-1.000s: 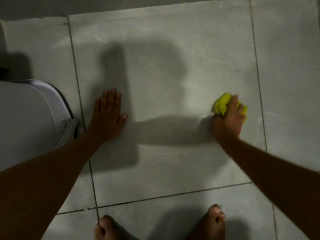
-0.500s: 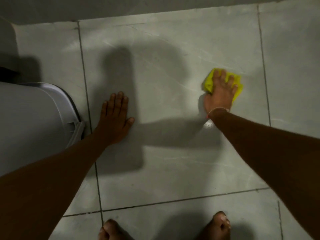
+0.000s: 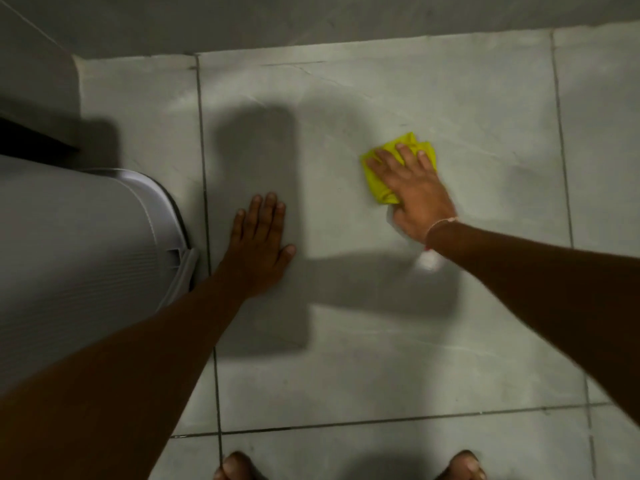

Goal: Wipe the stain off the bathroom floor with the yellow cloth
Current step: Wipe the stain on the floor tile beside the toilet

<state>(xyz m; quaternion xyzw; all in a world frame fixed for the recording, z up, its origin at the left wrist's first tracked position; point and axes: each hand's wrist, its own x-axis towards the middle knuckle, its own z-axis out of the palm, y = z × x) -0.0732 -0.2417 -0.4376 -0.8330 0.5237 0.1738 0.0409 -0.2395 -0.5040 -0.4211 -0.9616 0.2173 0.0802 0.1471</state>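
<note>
A crumpled yellow cloth [image 3: 379, 187] lies on the grey tiled bathroom floor [image 3: 346, 358], right of centre. My right hand [image 3: 412, 192] presses flat on top of it, fingers spread and pointing up-left, covering most of the cloth. My left hand [image 3: 258, 244] rests palm-down on the same tile, in shadow, with nothing in it. A pale wet smear [image 3: 427, 261] shows just below my right wrist. No distinct stain can be made out elsewhere.
A grey plastic lidded bin [image 3: 86, 258] stands at the left, close to my left forearm. The wall base [image 3: 311, 22] runs along the top. My bare toes [image 3: 239, 467] show at the bottom edge. Dark grout lines cross the floor.
My right hand has pushed the cloth away from me and then leftward across the tile. The left hand has stayed planted in place.
</note>
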